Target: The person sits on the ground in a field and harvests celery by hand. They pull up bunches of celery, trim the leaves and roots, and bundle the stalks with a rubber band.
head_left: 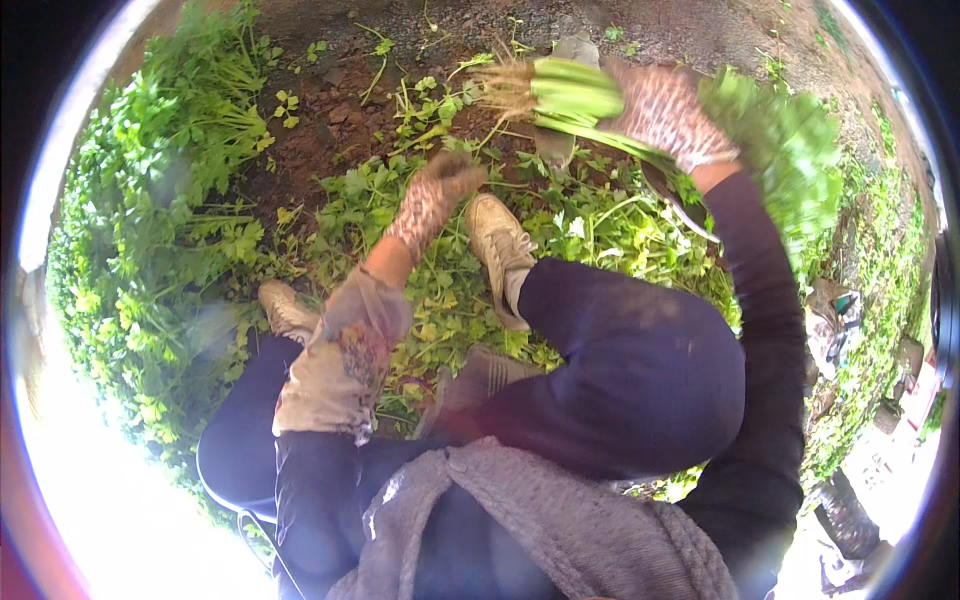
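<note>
In a patterned glove, my right hand [664,109] grips a bunch of celery [574,90] around its pale green stalks. The brown roots [504,86] point left, and the blurred leaves [784,150] spread out to the right behind my wrist. My left hand [442,180], gloved the same way, hangs over the loose leaves just left of my raised shoe [499,240]. Its fingers are blurred and look partly curled; whether they hold anything is unclear. A flat grey metal-like piece [555,146] shows below the bunch, mostly hidden.
Standing leafy celery [150,202] grows thickly on the left. Bare reddish soil [330,112] lies ahead, with loose leaves [442,300] strewn around my feet. Beneath me is a greyish slatted object [487,375], partly covered by my leg. Bags [832,322] lie at the right.
</note>
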A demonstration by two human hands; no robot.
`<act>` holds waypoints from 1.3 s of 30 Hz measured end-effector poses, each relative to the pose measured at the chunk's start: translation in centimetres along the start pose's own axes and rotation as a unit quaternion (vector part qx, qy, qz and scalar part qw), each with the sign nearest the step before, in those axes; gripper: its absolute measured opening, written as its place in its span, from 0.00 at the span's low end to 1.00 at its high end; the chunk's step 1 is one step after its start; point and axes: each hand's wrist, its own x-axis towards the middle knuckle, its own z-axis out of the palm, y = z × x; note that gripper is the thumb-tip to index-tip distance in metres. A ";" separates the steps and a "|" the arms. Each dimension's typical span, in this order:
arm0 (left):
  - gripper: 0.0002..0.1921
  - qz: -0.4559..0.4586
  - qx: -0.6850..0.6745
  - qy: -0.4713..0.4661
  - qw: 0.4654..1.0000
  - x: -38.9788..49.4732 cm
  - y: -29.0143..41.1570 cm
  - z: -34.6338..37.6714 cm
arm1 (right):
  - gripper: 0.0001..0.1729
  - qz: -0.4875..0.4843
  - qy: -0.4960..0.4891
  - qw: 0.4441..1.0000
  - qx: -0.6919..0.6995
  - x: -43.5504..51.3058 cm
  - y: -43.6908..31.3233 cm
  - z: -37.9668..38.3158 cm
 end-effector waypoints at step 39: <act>0.58 0.343 0.549 -0.041 0.761 14.9 9.0 11.0 | 0.30 -0.042 0.020 0.986 0.163 3.3 2.9 10.4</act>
